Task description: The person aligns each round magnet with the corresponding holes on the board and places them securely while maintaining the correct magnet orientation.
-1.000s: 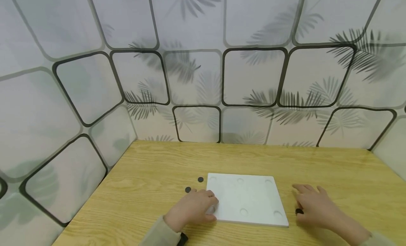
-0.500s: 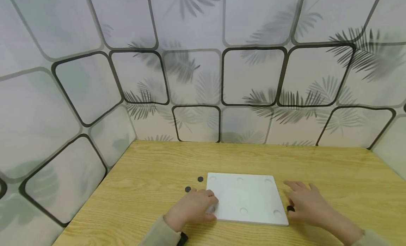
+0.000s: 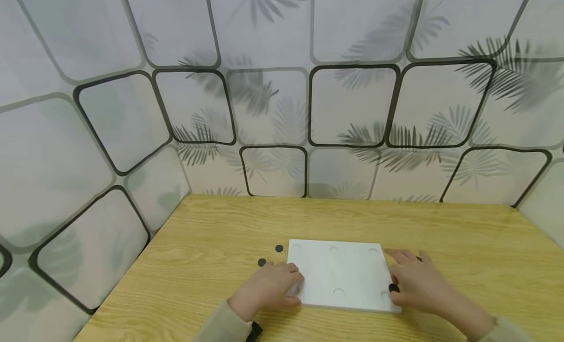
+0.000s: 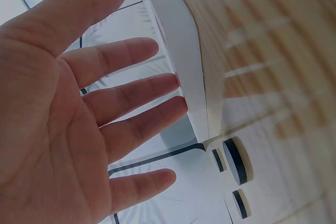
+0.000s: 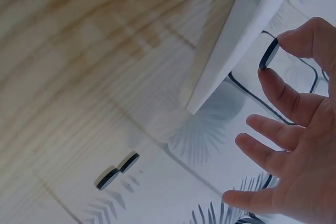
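Note:
A white board (image 3: 343, 271) with shallow round hollows lies flat on the wooden table. My left hand (image 3: 270, 288) rests at its left side, and the left wrist view shows the fingers (image 4: 149, 86) spread, fingertips right at the board's edge, palm holding nothing. My right hand (image 3: 420, 280) is over the board's right edge. Between its thumb and index finger it pinches a small black disc (image 5: 269, 53), also the dark disc (image 3: 394, 287) near the front right hollow. Its other fingers are extended.
Two black discs, a nearer one (image 3: 262, 262) and a farther one (image 3: 279, 248), lie left of the board. More discs (image 5: 107, 178) lie on the table to its right, partly hidden by my right hand in the head view. A patterned wall (image 3: 343, 175) borders the table behind.
My right hand has moved left with the black disc, from beside the board to over its right edge. A disc behind that hand now shows. My left hand and the board have stayed put.

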Demonstrator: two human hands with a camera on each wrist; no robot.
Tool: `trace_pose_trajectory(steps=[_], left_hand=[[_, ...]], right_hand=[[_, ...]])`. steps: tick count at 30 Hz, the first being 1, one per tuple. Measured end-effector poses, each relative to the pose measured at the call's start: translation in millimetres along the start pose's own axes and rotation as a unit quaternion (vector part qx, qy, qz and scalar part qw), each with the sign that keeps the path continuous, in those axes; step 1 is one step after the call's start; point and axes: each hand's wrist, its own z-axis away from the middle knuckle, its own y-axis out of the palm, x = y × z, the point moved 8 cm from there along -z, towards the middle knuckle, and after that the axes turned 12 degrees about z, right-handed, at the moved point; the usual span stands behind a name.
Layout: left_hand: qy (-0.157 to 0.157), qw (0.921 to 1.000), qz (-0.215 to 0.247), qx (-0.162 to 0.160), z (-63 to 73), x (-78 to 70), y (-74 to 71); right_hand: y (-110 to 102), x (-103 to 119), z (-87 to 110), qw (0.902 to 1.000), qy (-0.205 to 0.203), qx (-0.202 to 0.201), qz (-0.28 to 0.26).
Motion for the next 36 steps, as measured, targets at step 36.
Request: trace_pose_trajectory(steps=[36], left_hand=[[-0.006, 1.0, 0.005, 0.004, -0.2, 0.3, 1.7]], right_hand=[[17, 18, -4.5, 0.9984, -0.023, 0.052, -0.004]])
